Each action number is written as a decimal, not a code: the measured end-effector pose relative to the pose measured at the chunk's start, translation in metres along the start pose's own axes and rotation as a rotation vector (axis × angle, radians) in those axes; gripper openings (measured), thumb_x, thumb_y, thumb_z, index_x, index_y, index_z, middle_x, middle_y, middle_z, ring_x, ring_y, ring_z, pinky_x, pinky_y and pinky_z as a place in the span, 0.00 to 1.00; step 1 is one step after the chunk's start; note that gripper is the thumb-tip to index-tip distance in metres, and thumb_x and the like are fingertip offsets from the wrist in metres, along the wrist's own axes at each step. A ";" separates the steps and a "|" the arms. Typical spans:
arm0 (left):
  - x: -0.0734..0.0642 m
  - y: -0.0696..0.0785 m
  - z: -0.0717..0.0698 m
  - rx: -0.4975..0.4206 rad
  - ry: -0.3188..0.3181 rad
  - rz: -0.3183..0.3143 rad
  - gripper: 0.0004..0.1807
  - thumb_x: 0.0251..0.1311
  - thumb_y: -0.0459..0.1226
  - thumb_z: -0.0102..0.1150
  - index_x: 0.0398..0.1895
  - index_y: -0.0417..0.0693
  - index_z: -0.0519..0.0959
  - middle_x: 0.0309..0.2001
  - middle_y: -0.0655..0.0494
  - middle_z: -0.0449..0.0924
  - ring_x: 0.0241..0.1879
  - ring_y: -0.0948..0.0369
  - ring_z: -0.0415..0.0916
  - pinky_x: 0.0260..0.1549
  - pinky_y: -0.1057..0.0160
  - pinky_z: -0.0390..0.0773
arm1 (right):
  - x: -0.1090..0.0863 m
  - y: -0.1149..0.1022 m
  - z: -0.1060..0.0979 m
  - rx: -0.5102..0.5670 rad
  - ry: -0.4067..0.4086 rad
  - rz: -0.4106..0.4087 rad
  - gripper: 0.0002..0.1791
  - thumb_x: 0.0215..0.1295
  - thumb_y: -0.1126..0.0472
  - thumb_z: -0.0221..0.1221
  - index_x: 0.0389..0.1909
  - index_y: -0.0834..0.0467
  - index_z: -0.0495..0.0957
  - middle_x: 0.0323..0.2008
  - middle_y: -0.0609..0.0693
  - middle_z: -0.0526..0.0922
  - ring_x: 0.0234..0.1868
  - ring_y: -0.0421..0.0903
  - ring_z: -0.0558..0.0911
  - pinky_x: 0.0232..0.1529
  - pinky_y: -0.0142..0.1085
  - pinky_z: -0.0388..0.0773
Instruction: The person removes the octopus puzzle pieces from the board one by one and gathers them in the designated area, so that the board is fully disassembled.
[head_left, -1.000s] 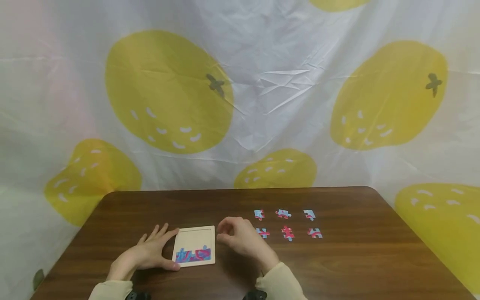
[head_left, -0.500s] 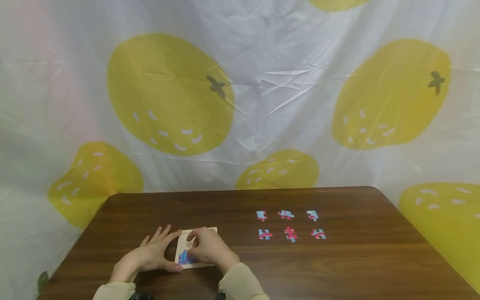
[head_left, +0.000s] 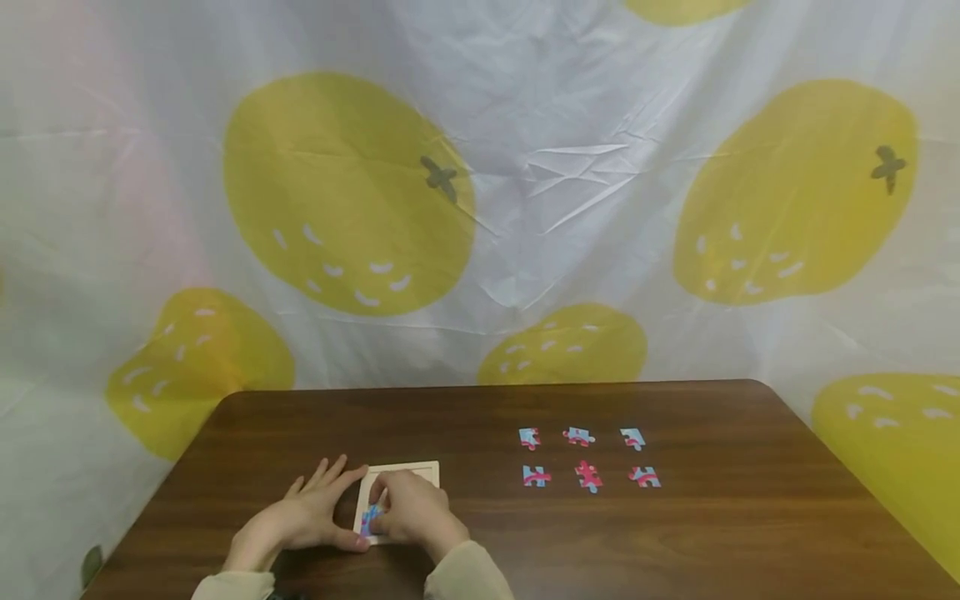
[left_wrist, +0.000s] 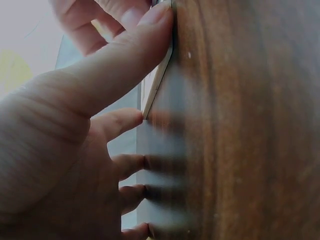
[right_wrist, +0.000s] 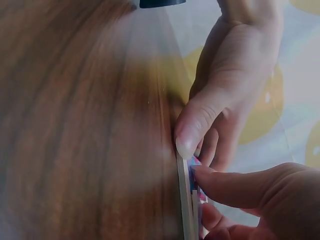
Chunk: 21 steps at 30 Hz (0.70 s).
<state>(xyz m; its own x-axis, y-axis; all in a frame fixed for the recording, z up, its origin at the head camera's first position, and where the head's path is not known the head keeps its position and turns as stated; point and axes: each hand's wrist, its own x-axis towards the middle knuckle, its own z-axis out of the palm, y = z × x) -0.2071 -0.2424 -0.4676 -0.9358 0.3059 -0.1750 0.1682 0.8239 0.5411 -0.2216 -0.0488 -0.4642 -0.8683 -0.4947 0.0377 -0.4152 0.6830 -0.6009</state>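
Note:
A small pale wooden puzzle tray [head_left: 426,472] lies on the table, with blue and pink jigsaw pieces [head_left: 367,523] fitted along its near side. My left hand [head_left: 303,512] is spread at the tray's left side, thumb at the near corner and index finger at the far one. Over the tray, my right hand [head_left: 414,507] has its fingers bent down and pinches a puzzle piece [right_wrist: 202,196], mostly hidden by the fingers. In the right wrist view its thumb tip is right at the coloured pieces inside the tray rim [right_wrist: 186,205].
Several loose jigsaw pieces lie in two rows right of the tray, among them a mostly red one [head_left: 588,477] and a light blue corner piece [head_left: 632,438]. Behind the brown wooden table [head_left: 570,550] hangs a white curtain [head_left: 517,208] printed with yellow fruit.
My right hand has moved left from beside the tray to over it, then slightly down toward its near side. The left hand stays at the tray's left edge; the loose pieces lie unmoved.

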 end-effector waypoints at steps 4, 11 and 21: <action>0.001 -0.004 0.003 0.001 0.028 0.003 0.62 0.37 0.63 0.74 0.73 0.42 0.59 0.74 0.28 0.43 0.72 0.32 0.32 0.62 0.28 0.35 | -0.002 0.001 0.002 0.044 0.004 -0.008 0.16 0.48 0.61 0.72 0.34 0.46 0.76 0.23 0.35 0.73 0.25 0.35 0.71 0.32 0.41 0.70; -0.004 0.004 -0.001 -0.001 0.012 -0.006 0.60 0.39 0.59 0.76 0.73 0.40 0.59 0.72 0.25 0.42 0.71 0.29 0.33 0.61 0.26 0.36 | -0.006 0.002 0.005 0.109 0.023 -0.010 0.16 0.50 0.61 0.73 0.33 0.43 0.76 0.23 0.32 0.73 0.26 0.33 0.72 0.35 0.44 0.71; -0.001 0.005 -0.001 -0.014 0.005 -0.001 0.60 0.39 0.59 0.75 0.73 0.39 0.58 0.72 0.25 0.42 0.71 0.29 0.32 0.61 0.26 0.35 | -0.007 0.006 0.003 0.140 0.031 -0.009 0.10 0.56 0.61 0.68 0.29 0.45 0.76 0.21 0.33 0.75 0.25 0.34 0.72 0.34 0.42 0.71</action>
<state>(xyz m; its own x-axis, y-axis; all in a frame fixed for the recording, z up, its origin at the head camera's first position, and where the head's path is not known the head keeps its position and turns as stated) -0.2055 -0.2396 -0.4638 -0.9377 0.3026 -0.1710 0.1630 0.8174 0.5525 -0.2174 -0.0431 -0.4700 -0.8733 -0.4825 0.0671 -0.3833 0.5955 -0.7061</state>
